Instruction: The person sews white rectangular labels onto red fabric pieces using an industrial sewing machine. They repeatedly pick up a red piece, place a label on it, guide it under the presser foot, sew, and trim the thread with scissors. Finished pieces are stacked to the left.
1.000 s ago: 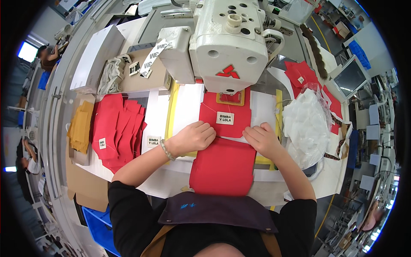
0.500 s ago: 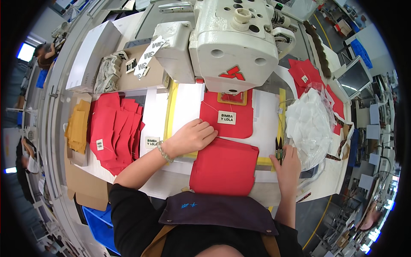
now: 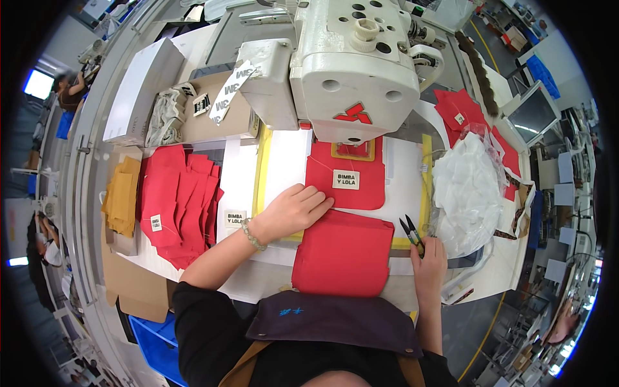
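Observation:
My left hand (image 3: 298,208) has its fingers curled at the top left corner of the lower red fabric pieces (image 3: 342,258). My right hand (image 3: 427,264) grips small black-handled thread snips (image 3: 412,235), blades pointing up and left, right of that fabric. Above, a red fabric piece (image 3: 345,197) with a cream label (image 3: 345,180) lies under the white machine head (image 3: 351,77), partly inside a yellow frame (image 3: 335,155). A loose label (image 3: 235,217) lies left of my wrist. Yellow strips (image 3: 426,180) edge the white work sheet.
Red pieces (image 3: 171,200) and mustard pieces (image 3: 119,193) are piled left. A cardboard tray (image 3: 225,126) and white box (image 3: 138,90) sit behind them. A white bagged bundle (image 3: 464,200), more red fabric (image 3: 451,106) and a screen (image 3: 529,119) are right. Two other people (image 3: 71,93) (image 3: 48,238) work far left.
My right hand has let go of the red fabric, moved right and down and taken hold of the snips, now tilted out over the sheet. My left hand stays at the fabric edge.

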Motion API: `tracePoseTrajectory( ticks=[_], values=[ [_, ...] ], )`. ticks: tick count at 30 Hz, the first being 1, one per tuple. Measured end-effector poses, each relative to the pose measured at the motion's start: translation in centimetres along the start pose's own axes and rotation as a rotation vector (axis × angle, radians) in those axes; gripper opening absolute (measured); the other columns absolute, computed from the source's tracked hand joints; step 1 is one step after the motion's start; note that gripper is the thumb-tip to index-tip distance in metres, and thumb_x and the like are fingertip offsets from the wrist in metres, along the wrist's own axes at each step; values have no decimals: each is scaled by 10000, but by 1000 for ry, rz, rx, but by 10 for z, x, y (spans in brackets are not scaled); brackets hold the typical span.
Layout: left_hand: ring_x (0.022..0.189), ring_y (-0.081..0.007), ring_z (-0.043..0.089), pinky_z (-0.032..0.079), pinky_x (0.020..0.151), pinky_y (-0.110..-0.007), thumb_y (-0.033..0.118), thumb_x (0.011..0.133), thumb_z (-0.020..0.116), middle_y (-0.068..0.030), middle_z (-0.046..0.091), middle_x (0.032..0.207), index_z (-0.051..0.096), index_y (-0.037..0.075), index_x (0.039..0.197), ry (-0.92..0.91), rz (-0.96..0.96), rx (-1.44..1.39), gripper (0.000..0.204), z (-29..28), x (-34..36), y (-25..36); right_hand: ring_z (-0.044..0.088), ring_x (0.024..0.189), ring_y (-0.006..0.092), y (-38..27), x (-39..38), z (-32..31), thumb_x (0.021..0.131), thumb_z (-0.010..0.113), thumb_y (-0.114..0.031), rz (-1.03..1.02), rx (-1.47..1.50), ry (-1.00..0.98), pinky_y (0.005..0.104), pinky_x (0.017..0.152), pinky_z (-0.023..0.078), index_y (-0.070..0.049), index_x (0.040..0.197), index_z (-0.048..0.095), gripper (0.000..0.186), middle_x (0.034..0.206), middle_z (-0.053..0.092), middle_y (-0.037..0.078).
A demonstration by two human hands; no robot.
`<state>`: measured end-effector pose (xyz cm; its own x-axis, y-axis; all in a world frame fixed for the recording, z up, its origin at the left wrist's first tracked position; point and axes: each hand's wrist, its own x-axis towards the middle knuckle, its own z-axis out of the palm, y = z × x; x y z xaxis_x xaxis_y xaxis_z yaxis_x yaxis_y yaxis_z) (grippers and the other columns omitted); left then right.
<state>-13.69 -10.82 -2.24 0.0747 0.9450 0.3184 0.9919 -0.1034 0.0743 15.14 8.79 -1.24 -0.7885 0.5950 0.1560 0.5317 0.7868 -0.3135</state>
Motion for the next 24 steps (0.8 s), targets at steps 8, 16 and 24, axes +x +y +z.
tracePoseTrajectory(
  ticks=[8, 16, 24],
  values=[
    [762, -195, 631, 509, 670, -309, 23, 730, 666, -66, 629, 1012, 680, 50, 1049, 116, -233, -152, 321, 5, -8, -1, 579, 731, 374, 7, 29, -10, 804, 657, -112, -9, 86, -86, 463, 635, 441, -34, 990, 508, 252, 806, 568, 158],
    [686, -199, 666, 530, 594, -305, -15, 723, 670, -97, 715, 1061, 700, 29, 938, 372, -275, -564, 221, 1, -14, 15, 574, 644, 238, -45, 106, -18, 825, 703, -194, -379, 8, 132, 362, 567, 425, -119, 1115, 638, 306, 782, 568, 40],
    [650, -153, 639, 523, 586, -271, 64, 725, 642, -101, 703, 1020, 677, 12, 1003, 227, -3, -196, 285, -29, -34, 42, 574, 700, 124, -75, 145, 28, 732, 686, -125, -739, -219, 212, 291, 601, 394, -135, 1066, 674, 334, 827, 551, -28]
  ],
)
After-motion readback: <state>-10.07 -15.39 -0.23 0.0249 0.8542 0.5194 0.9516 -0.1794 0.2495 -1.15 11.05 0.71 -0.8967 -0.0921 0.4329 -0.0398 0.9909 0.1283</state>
